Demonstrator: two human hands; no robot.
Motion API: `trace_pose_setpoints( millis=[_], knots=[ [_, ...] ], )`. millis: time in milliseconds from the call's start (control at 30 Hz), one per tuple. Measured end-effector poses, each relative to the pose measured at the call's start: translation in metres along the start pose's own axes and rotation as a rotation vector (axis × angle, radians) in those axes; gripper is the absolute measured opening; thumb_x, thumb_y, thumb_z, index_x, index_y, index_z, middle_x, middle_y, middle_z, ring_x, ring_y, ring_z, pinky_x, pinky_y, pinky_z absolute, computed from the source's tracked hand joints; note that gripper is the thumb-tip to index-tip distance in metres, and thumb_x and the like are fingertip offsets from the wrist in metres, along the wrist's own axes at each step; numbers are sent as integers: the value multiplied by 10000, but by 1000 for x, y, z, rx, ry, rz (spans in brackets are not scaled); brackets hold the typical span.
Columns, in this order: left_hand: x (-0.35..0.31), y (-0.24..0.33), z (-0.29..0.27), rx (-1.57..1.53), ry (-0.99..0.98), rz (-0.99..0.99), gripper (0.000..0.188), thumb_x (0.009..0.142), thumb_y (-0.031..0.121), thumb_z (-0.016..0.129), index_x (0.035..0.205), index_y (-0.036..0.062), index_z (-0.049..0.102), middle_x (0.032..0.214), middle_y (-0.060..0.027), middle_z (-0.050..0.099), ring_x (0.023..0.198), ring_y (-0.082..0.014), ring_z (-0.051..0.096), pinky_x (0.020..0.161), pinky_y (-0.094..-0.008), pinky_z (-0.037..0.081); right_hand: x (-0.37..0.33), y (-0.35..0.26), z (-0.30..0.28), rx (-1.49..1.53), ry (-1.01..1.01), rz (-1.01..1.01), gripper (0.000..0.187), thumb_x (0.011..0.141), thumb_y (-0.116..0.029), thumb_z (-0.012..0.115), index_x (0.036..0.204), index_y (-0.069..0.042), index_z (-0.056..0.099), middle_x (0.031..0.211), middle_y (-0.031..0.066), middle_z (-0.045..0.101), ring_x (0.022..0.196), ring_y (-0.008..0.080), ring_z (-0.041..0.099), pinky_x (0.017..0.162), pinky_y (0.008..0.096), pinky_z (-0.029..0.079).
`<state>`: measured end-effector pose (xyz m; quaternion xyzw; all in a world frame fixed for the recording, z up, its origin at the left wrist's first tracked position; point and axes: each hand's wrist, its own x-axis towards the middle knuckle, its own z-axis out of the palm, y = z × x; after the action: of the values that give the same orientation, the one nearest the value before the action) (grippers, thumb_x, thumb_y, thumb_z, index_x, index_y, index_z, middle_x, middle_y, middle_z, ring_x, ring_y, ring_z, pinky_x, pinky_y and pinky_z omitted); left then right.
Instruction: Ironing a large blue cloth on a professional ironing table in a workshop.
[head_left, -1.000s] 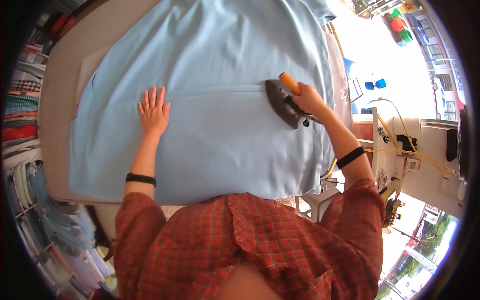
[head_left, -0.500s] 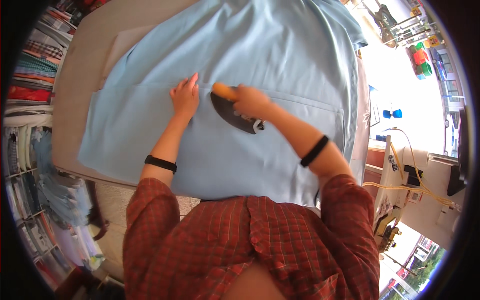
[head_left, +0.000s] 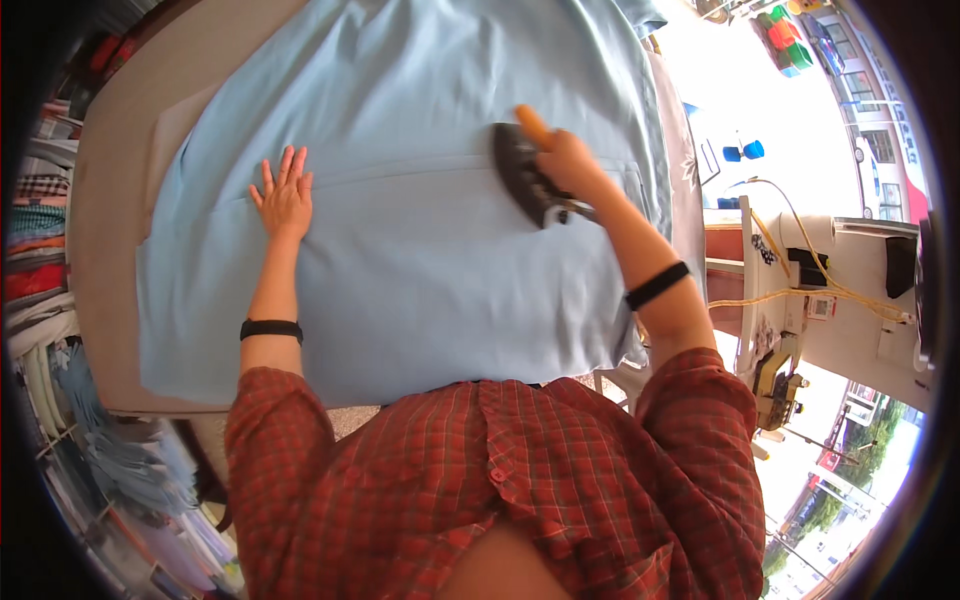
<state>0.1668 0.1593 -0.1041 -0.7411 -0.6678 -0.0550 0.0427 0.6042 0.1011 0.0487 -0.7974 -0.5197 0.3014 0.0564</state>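
Note:
A light blue cloth garment (head_left: pixel 420 270) lies spread over a padded, brownish ironing table (head_left: pixel 110 200), with soft folds at its far side and a long seam across its middle. My left hand (head_left: pixel 287 205) rests flat on the cloth at the left end of that seam, fingers spread. In my right hand (head_left: pixel 572 165) is a clothes iron (head_left: pixel 522 178) with a dark, pointed body and an orange-yellow handle. The iron is over the right part of the cloth, by the seam; whether its sole touches the fabric cannot be made out.
Stacked folded clothes (head_left: pixel 40 230) fill shelves on the left, with pale blue garments (head_left: pixel 130 450) hanging below. To the right stands a sewing machine table (head_left: pixel 850 260) with yellow cords (head_left: pixel 790 297) and a white thread cone (head_left: pixel 808 232). Bright daylight comes from the right.
My right hand has carried the iron right and a little away from me. My left hand has slid left along the cloth, its fingers now more spread. The view has shifted somewhat.

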Motion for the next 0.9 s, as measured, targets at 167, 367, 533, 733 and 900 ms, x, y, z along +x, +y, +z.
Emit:
trace_pose_setpoints(
  millis=[167, 367, 533, 733, 900],
  knots=[
    [10, 5, 6, 44, -10, 29, 493, 1002, 509, 280, 1483, 402, 270, 1566, 154, 213, 1458, -291, 168, 1131, -615, 118, -5, 185, -76, 72, 238, 398, 266, 795, -134, 566, 952, 71, 630, 703, 138, 651, 559, 248, 646, 516, 384, 504],
    [7, 13, 1, 86, 53, 42, 526, 994, 483, 344, 1494, 333, 278, 1579, 28, 219, 1447, -362, 167, 1076, -686, 134, -64, 181, -89, -274, 268, 345, 378, 768, -183, 649, 1060, 38, 556, 963, 245, 667, 948, 385, 657, 807, 457, 518],
    [-21, 139, -28, -238, 230, 418, 623, 936, 351, 546, 1495, 213, 310, 1559, -128, 246, 1438, -413, 161, 1065, -682, 143, -98, 132, -38, 46, 55, -26, 349, 776, -187, 637, 1061, -10, 540, 922, 221, 657, 914, 388, 641, 783, 457, 492],
    [-133, 207, -82, -421, -145, 879, 685, 873, 370, 619, 1474, 177, 351, 1557, -87, 264, 1441, -351, 194, 1126, -581, 162, -112, 113, 5, -87, -163, -164, 316, 811, -154, 593, 1094, -49, 504, 833, 186, 653, 801, 377, 649, 728, 461, 504],
    [-152, 207, -79, -285, -313, 904, 671, 909, 345, 575, 1491, 146, 307, 1563, -50, 265, 1449, -315, 197, 1142, -555, 142, -147, 123, 2, -194, -147, 5, 375, 787, -150, 618, 1087, 6, 455, 781, 176, 665, 749, 353, 672, 660, 455, 529]
  ],
)
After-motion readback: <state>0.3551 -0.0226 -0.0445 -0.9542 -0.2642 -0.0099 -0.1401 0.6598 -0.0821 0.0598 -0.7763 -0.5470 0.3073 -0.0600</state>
